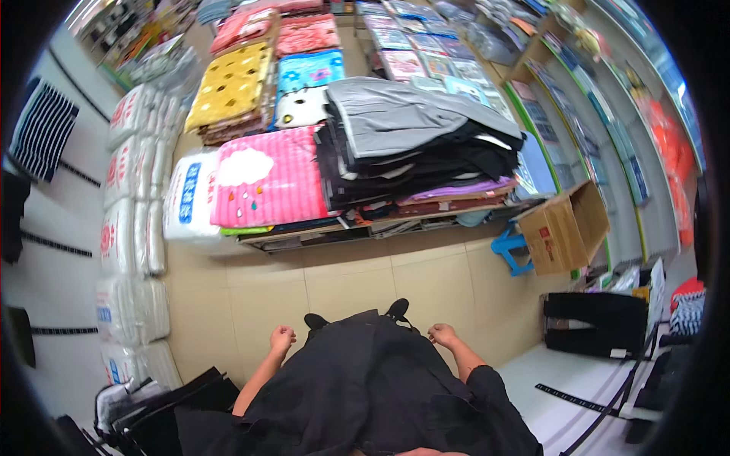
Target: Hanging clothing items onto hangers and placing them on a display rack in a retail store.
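Note:
My left hand (282,338) hangs at my left side over the tiled floor, its fingers loosely curled with no object seen in them. On the other side, my right hand (442,335) hangs beside my dark clothing, also loosely curled; whether its fingers are fully closed is hard to tell. Neither touches any goods. Ahead stands a low display table (365,228). On its near edge lies a stack of dark folded garments (422,165) topped by gray trousers (399,119). Left of that stack is a pink striped folded blanket (274,176) with a white cloud pattern.
White plastic-wrapped bundles (122,222) are stacked along the left wall. An open cardboard box (550,239) rests by a blue plastic stool (510,251) at the right. Shelves (604,148) run along the right side. Dark garments (177,404) hang at the lower left.

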The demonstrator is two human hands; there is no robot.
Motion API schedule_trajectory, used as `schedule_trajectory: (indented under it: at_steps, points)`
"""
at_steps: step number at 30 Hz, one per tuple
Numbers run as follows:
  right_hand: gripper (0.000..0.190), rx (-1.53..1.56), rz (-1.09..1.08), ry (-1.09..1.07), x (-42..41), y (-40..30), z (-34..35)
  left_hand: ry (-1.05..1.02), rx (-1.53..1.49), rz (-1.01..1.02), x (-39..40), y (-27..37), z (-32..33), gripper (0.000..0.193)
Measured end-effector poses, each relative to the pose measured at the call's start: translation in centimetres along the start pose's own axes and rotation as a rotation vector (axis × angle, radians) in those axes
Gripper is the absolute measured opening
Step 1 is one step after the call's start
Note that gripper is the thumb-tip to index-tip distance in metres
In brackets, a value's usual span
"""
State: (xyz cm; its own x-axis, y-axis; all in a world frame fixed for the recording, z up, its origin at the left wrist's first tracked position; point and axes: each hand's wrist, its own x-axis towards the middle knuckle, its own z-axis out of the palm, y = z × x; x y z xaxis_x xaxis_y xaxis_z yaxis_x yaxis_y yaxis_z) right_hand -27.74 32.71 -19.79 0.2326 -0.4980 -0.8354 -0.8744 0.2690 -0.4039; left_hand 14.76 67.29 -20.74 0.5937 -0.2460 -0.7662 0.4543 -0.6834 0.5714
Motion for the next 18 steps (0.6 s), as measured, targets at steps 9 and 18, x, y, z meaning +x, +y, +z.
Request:
schedule_trajectory:
  at_steps: [9,18]
  points:
    - [0.023,0.435,0.135,0.069,2.8,12.2,-6.5,0.011,0.147,-0.107,0.1,3.0,7.9,0.016]
    - [0.022,0.805,0.327,0.196,3.3,19.7,-10.5,-0.058,0.248,0.023,-0.7,14.0,18.6,0.014]
